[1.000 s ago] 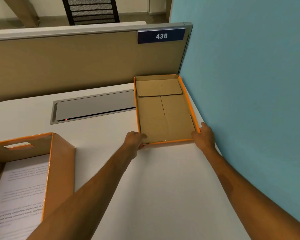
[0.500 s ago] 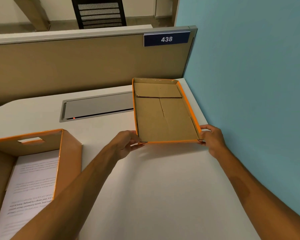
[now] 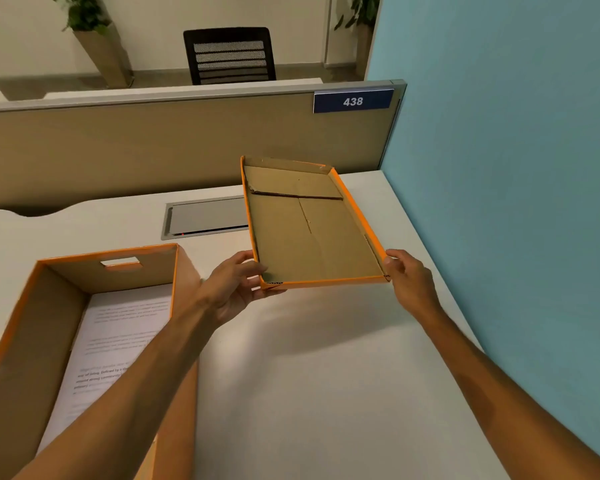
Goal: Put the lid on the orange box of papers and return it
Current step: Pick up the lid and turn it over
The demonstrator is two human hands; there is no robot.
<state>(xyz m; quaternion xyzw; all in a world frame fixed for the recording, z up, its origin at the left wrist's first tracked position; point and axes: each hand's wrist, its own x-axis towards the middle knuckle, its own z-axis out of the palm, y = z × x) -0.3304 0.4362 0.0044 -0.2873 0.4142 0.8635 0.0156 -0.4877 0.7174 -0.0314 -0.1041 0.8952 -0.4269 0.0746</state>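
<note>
Above the white desk (image 3: 309,393), left hand (image 3: 234,289) and right hand (image 3: 407,278) pinch the upturned lid's (image 3: 309,233) near corners.

White desk (image 3: 309,393), grey cable hatch (image 3: 205,216), partition sign 438 (image 3: 353,101), black chair (image 3: 229,55)

Boxes: one, orange box (image 3: 49,341), open on the desk (image 3: 309,393)
Lids: one, lid (image 3: 309,230), right of the box
Hands: two, left hand (image 3: 232,289), right hand (image 3: 409,282)
Chairs: one, chair (image 3: 229,55)
Potted plants: two
</note>
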